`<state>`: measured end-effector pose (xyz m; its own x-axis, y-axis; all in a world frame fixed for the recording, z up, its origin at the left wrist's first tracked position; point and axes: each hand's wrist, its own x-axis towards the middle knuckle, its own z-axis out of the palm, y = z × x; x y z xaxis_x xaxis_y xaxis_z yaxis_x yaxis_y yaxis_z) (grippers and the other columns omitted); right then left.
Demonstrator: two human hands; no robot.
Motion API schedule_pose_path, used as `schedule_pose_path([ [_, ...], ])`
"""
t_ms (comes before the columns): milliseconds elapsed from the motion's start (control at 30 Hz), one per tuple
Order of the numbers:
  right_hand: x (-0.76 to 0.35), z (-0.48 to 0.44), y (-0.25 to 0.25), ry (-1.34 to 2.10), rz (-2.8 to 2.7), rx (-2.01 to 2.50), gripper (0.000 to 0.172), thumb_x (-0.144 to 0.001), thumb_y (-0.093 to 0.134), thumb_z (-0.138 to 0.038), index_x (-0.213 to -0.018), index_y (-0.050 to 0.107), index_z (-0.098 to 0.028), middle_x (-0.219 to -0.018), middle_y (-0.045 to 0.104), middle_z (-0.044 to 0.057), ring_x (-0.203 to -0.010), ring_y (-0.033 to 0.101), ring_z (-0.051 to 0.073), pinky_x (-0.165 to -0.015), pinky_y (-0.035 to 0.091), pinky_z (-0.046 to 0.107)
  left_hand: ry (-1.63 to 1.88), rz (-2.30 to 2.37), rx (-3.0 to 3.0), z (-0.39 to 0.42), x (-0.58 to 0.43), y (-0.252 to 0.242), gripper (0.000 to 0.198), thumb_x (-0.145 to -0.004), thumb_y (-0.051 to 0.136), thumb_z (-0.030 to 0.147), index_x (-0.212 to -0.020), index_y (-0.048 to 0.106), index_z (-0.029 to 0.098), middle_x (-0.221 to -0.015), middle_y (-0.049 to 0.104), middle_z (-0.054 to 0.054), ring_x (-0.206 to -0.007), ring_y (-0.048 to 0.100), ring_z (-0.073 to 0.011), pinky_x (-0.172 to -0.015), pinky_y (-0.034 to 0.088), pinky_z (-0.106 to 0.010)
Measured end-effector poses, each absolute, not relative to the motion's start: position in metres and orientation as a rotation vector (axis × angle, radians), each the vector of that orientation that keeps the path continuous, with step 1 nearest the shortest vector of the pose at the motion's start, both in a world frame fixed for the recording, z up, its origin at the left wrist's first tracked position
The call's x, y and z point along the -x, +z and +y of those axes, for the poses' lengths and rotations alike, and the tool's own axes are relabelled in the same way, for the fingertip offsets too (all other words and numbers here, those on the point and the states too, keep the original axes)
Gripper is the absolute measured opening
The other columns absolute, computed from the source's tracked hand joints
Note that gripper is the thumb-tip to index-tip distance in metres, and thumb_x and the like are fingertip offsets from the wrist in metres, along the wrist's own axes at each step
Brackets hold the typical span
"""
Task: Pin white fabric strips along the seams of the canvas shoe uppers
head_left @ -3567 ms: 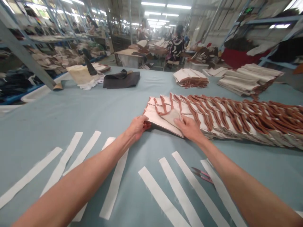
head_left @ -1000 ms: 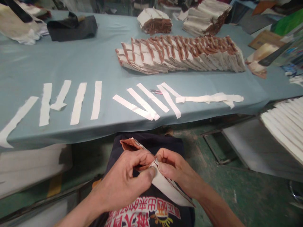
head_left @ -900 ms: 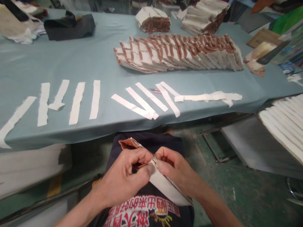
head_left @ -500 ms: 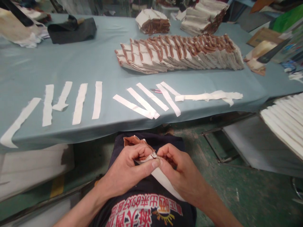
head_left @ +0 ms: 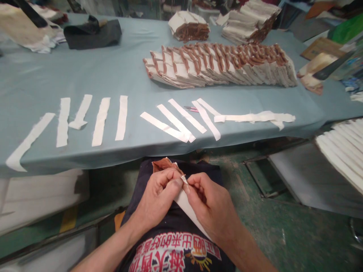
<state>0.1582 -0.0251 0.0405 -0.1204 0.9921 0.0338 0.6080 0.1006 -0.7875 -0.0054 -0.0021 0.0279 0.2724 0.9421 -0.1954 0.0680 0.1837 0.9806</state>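
Note:
Over my lap, my left hand point(head_left: 164, 190) pinches a brown-and-white piece of material point(head_left: 163, 165), whose brown side shows above the fingers. Close beside it, the fingers of my right hand point(head_left: 208, 200) are closed on the white edge of the same piece. A white strip point(head_left: 189, 211) runs down from between the hands and passes under my right hand. The thumbs and forefingers nearly meet at a small folded white bit point(head_left: 184, 179). What the curled fingers cover is hidden.
Before me stands a table point(head_left: 133, 75) with a blue-grey cover. White strips point(head_left: 100, 122) lie along its front, with small pink-handled snips point(head_left: 191, 109) among them. Behind are a long row of folded brown-and-white pieces point(head_left: 221, 66), two more stacks and a black item point(head_left: 92, 34).
My left thumb has drawn back from the right thumb, curling higher on the piece. More of the white strip below shows between the hands. The view has shifted slightly.

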Motion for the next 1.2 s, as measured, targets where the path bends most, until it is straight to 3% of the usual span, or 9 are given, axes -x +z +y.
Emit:
schedule_pose_path([
  [133,-0.153,-0.029,0.039,0.867,-1.771,1.596,0.01,-0.094,0.057,-0.027,-0.089,0.063,-0.022,-0.065,0.067,-0.004,-0.052,0.063,0.012,-0.053,0.045,0.022,0.893,1.153,-1.34,-0.005,0.007,0.026,0.034,-0.093,0.053,0.03,-0.061,0.053,0.018,-0.062,0.051,0.002,-0.058,0.045,-0.0117,-0.056,0.037,-0.024],
  [333,-0.146,-0.036,0.035,0.775,-1.817,1.67,0.016,-0.098,0.052,-0.029,-0.089,0.064,-0.022,-0.08,0.074,0.002,-0.07,0.071,0.017,-0.063,0.047,0.026,0.898,1.156,-1.391,-0.006,0.012,0.024,0.034,-0.094,0.057,0.027,-0.061,0.051,0.019,-0.058,0.048,0.004,-0.055,0.041,-0.0107,-0.055,0.035,-0.024],
  [567,-0.134,-0.041,0.018,0.713,-1.794,1.624,0.031,-0.102,0.05,-0.029,-0.072,0.054,-0.023,-0.062,0.063,-0.003,-0.053,0.06,0.013,-0.055,0.038,0.026,0.869,1.333,-1.309,-0.016,0.012,0.013,0.037,-0.095,0.059,0.032,-0.062,0.05,0.018,-0.062,0.052,0.002,-0.06,0.045,-0.0117,-0.059,0.037,-0.024],
  [767,-0.118,-0.042,-0.012,0.785,-1.69,1.524,0.022,-0.098,0.052,-0.026,-0.076,0.054,-0.023,-0.065,0.061,-0.003,-0.058,0.06,0.014,-0.06,0.043,0.026,1.082,1.279,-0.565,-0.022,-0.007,-0.008,0.044,-0.085,0.073,0.054,-0.066,0.054,0.018,-0.061,0.05,0.004,-0.057,0.041,-0.0108,-0.055,0.038,-0.022],
  [933,-0.115,-0.035,-0.037,0.826,-1.633,1.407,0.023,-0.1,0.051,-0.028,-0.077,0.052,-0.023,-0.069,0.063,-0.002,-0.061,0.063,0.015,-0.062,0.049,0.025,1.056,1.079,-0.269,-0.018,-0.003,-0.017,0.05,-0.076,0.083,0.058,-0.072,0.058,0.015,-0.064,0.052,0.003,-0.06,0.043,-0.0101,-0.06,0.039,-0.021],
  [1200,-0.117,0.014,-0.02,0.899,-1.892,1.334,0.035,-0.107,0.043,-0.035,-0.077,0.057,-0.024,-0.066,0.064,-0.003,-0.06,0.065,0.015,-0.061,0.045,0.025,0.976,1.275,-0.82,-0.005,0.043,-0.027,0.06,-0.091,0.06,0.073,-0.069,0.045,0.019,-0.066,0.041,0.003,-0.062,0.034,-0.0113,-0.058,0.032,-0.023],
])
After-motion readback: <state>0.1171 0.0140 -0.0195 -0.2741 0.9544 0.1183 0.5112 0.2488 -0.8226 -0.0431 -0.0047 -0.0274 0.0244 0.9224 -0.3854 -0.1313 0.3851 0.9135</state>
